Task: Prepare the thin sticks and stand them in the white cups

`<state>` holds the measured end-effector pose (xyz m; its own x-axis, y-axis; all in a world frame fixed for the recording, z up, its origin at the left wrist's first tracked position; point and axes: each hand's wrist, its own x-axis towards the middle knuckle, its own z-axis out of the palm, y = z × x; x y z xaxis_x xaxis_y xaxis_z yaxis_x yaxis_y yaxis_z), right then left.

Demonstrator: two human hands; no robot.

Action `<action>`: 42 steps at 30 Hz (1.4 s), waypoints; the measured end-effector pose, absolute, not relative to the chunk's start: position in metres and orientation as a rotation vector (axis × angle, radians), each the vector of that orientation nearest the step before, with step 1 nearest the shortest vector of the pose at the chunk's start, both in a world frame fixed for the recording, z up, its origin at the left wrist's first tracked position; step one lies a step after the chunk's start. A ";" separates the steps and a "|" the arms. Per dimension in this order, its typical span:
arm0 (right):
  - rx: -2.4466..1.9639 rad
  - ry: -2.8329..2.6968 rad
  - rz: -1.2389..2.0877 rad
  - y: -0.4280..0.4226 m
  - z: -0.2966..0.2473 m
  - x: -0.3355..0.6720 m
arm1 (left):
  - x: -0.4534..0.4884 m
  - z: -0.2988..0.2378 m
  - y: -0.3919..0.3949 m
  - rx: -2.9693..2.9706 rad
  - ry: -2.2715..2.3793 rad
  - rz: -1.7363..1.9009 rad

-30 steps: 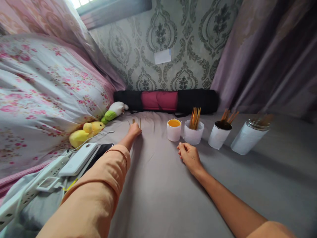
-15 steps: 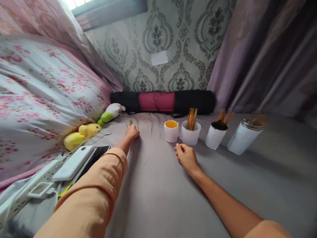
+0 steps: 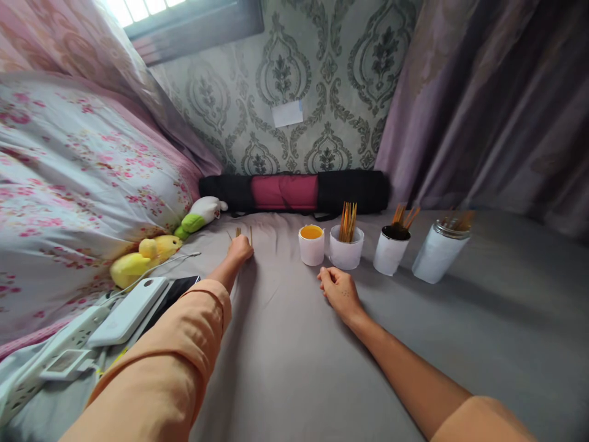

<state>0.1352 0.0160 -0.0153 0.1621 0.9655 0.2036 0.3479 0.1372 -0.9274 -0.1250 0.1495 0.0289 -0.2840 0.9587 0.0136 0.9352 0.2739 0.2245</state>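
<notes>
My left hand (image 3: 240, 248) is stretched far forward, low over the grey sheet, with its fingers closed. Thin wooden sticks (image 3: 251, 236) show just beyond its knuckles; how many lie in the grip is hidden. My right hand (image 3: 340, 292) rests on the sheet with fingers curled together, and nothing shows in it. Just beyond it stand a white-wrapped cup with a yellow inside (image 3: 311, 247) and a wider whitish cup (image 3: 346, 253) holding upright orange-brown sticks (image 3: 348, 222). Further right are a white-wrapped dark-mouthed cup (image 3: 391, 253) and a tilted-looking white-wrapped jar (image 3: 435, 256), both with sticks.
A black and maroon rolled bag (image 3: 294, 191) lies along the patterned wall. On the left are plush toys (image 3: 147, 258), a floral cushion or bedding (image 3: 92, 184), a white power bank (image 3: 129, 312), a power strip (image 3: 59, 344) and cables. Curtains hang on both sides.
The view has shifted slightly, so everything sits a little further left. Both hands keep nearly the same places and closed shapes; the cups have not moved on the sheet.
</notes>
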 end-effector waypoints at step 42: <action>-1.391 -1.401 0.710 0.014 -0.013 0.136 | -0.097 0.035 0.126 0.850 1.569 1.179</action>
<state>0.1356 0.0144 -0.0131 0.1578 0.9579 0.2398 0.3733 0.1669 -0.9126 -0.0971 0.1259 0.0348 -0.2954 0.9130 -0.2813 -0.0163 0.2896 0.9570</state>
